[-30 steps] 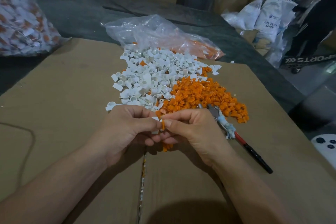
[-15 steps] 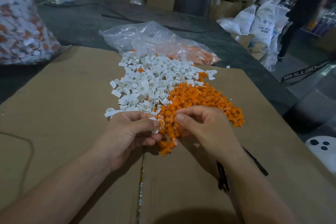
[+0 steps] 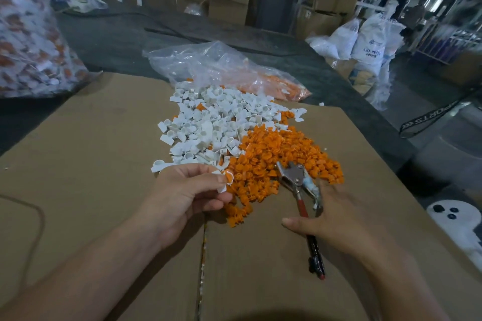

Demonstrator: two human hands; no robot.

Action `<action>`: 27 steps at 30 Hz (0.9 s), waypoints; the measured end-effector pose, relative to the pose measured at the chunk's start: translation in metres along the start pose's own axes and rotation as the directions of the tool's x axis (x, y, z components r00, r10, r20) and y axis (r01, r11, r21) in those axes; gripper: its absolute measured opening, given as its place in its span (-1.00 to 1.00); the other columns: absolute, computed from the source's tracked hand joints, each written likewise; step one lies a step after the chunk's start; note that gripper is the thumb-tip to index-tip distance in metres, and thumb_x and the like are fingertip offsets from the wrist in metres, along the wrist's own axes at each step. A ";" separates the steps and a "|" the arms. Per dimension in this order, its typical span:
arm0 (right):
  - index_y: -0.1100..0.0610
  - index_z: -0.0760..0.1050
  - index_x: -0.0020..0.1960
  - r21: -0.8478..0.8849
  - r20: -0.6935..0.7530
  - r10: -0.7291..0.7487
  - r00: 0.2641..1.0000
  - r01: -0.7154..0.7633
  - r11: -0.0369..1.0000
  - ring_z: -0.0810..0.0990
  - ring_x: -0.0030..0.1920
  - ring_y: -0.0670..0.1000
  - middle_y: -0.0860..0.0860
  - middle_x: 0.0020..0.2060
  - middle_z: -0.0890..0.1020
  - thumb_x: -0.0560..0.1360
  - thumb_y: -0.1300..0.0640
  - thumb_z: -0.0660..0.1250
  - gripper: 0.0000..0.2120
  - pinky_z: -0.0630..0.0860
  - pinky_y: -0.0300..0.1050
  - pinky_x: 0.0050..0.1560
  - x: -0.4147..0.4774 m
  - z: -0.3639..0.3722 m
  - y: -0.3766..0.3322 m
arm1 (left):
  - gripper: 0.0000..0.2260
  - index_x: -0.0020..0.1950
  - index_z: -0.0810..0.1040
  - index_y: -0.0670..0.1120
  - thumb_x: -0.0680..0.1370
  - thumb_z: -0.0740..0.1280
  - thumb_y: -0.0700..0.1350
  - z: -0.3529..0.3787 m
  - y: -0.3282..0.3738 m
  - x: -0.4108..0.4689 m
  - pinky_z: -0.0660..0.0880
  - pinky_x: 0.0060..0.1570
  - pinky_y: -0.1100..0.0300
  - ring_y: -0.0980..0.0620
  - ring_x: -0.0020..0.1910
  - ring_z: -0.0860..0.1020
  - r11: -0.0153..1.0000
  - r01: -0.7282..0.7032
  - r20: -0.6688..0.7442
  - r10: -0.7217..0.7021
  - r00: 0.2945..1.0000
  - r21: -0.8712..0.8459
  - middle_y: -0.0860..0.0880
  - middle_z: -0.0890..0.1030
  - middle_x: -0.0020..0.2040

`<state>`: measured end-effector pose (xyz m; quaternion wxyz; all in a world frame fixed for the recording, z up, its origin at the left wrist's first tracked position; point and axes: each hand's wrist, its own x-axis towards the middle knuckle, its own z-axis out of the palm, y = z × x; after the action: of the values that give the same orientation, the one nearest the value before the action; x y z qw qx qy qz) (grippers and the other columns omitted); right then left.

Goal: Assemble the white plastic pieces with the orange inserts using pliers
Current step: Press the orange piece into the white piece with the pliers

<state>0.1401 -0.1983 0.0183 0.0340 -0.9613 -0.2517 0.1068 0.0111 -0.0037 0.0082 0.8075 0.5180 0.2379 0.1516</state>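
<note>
Left grip (image 3: 193, 190) pinches a white piece with orange insert (image 3: 228, 178) above the cardboard surface (image 3: 104, 164). Right grip (image 3: 336, 216) lies open over the pliers (image 3: 296, 176). Risk: the unpressed insert may pop out, or lifted pliers scatter the orange pile (image 3: 273, 148).

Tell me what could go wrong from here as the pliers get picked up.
1. The pliers lie with their head on the edge of the orange pile. Lifting them with the right hand, which is spread over the handles, may scatter pieces across the cardboard.
2. The left hand only pinches the white piece at its fingertips. It, or the orange insert in it, could slip before being pressed.
</note>
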 end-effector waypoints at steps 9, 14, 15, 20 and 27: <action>-0.02 0.53 -0.14 0.345 -0.079 0.033 0.996 -0.004 0.939 0.50 -0.25 -0.09 -0.02 -0.22 0.56 0.28 -0.02 0.39 -0.82 0.43 -0.15 -0.27 -0.003 -0.019 0.008 | -0.90 -0.37 0.55 -0.20 0.16 0.42 -0.25 -0.001 0.001 0.000 0.48 -0.56 0.33 0.01 -0.48 0.60 1.000 -0.003 0.002 0.003 1.000 -0.024 -0.11 0.56 -0.48; -0.16 0.56 -0.21 0.605 -0.114 -0.028 0.993 0.092 0.791 0.58 -0.27 -0.07 -0.05 -0.29 0.64 0.28 0.07 0.43 -0.84 0.46 -0.11 -0.20 -0.015 -0.036 0.014 | -0.89 -0.40 0.58 -0.16 0.13 0.44 -0.20 -0.002 -0.001 0.001 0.49 -0.54 0.31 0.01 -0.46 0.61 0.999 -0.012 -0.001 0.012 1.000 -0.038 -0.11 0.58 -0.45; -0.18 0.56 -0.16 0.637 -0.117 -0.067 0.991 0.127 0.761 0.57 -0.26 -0.11 -0.07 -0.26 0.64 0.29 0.07 0.42 -0.82 0.45 -0.13 -0.21 -0.016 -0.038 0.011 | -0.92 -0.42 0.59 -0.14 0.13 0.44 -0.20 -0.002 -0.001 0.001 0.49 -0.53 0.31 0.01 -0.45 0.61 0.999 -0.016 0.000 0.016 1.000 -0.043 -0.11 0.58 -0.45; -0.10 0.41 -0.19 0.383 -0.201 -0.220 0.954 0.284 0.879 0.44 -0.22 -0.16 -0.07 -0.19 0.49 0.42 0.21 0.25 -0.81 0.28 -0.39 -0.34 -0.012 -0.033 -0.011 | -0.96 -0.46 0.61 -0.09 0.13 0.44 -0.17 -0.002 -0.003 0.002 0.49 -0.53 0.32 0.02 -0.44 0.61 0.995 -0.063 0.001 0.063 0.998 -0.074 -0.08 0.58 -0.45; 0.16 0.55 -0.11 0.846 -0.210 -0.213 0.954 0.286 0.449 0.58 -0.30 0.01 0.08 -0.35 0.59 0.46 0.38 0.24 -0.82 0.57 -0.19 -0.22 -0.014 -0.037 -0.025 | -0.86 -0.35 0.56 -0.15 0.15 0.43 -0.17 -0.002 -0.003 0.002 0.50 -0.52 0.32 0.02 -0.43 0.62 0.993 -0.089 0.004 0.089 0.996 -0.074 -0.11 0.58 -0.44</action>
<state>0.1242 -0.1841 0.0595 0.5382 -0.7674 -0.3000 0.1776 0.0114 -0.0023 0.0039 0.8193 0.4987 0.2058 0.1941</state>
